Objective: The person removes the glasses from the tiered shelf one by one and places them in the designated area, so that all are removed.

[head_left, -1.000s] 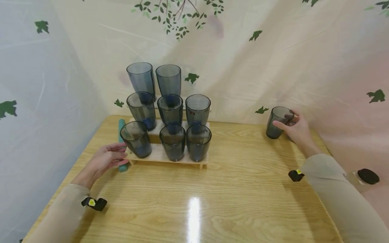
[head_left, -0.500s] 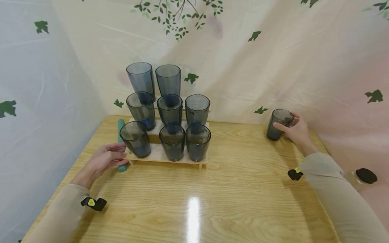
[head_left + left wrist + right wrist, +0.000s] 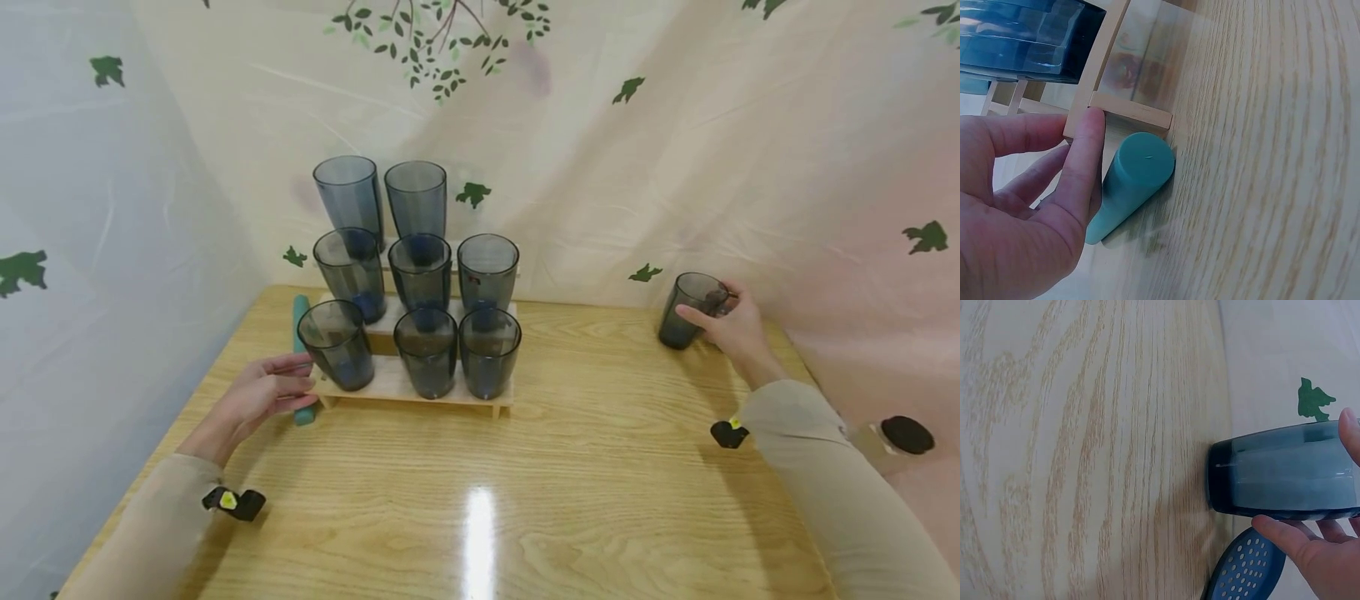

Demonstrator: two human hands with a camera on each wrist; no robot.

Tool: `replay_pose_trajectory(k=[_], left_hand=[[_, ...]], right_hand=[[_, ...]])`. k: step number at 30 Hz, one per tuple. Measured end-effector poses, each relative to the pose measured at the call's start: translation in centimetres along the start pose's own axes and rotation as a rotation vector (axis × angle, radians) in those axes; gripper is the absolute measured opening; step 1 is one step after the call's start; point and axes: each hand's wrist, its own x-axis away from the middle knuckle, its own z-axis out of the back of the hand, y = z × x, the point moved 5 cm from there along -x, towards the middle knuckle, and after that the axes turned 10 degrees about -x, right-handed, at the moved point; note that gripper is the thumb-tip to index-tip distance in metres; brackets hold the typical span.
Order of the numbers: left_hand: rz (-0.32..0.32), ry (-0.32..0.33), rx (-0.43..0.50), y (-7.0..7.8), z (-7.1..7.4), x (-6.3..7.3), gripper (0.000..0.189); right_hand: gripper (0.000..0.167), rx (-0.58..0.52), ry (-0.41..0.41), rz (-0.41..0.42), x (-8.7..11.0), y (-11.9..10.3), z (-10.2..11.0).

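A three-tier wooden rack (image 3: 390, 367) bears several smoky drinking glasses (image 3: 418, 271), all upright. At its front left corner, my left hand (image 3: 258, 396) pinches the end of the lowest board between thumb and fingers, as the left wrist view (image 3: 1035, 212) shows. Right beside those fingers lies a teal rod with a rounded end (image 3: 1146, 159), alongside the rack. Far to the right, my right hand (image 3: 738, 329) grips another smoky glass (image 3: 686, 312) around its side. The right wrist view shows that glass (image 3: 1291, 472) upright, with its base right at the tabletop.
Close to the held glass, a dark blue piece with many round holes (image 3: 1247, 565) leans near the wall sheet. A leaf-printed sheet (image 3: 585, 167) hangs along the back edge of the wooden table (image 3: 585, 467). The rack's top tier holds two glasses at its left and middle.
My right hand has lowered the glass slightly and brought it a little toward me. The left hand stays at the rack corner, and the glasses on the rack have not moved.
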Motion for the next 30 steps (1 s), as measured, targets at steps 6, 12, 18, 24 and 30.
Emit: replay_pose_trajectory(k=[6,12,18,24,30], left_hand=[[-0.009,-0.001,0.009,0.0,-0.2,0.0,0.068],[-0.005,-0.003,0.005,0.0,-0.4,0.2,0.068],[-0.002,-0.007,0.005,0.3,-0.5,0.1,0.068],[-0.009,-0.006,0.001,0.4,-0.5,-0.1,0.068],[-0.017,-0.007,0.013,0.4,-0.4,0.2,0.068]], right_hand=[[0.103,-0.046,0.011,0.016,0.0,0.3,0.2],[0.1,-0.009,-0.003,0.065,0.1,1.0,0.5],[0.101,0.012,-0.008,0.087,0.3,1.5,0.6],[0.104,0.008,-0.003,0.076,0.7,1.6,0.7],[0.105,-0.031,-0.006,0.059,0.7,1.5,0.4]])
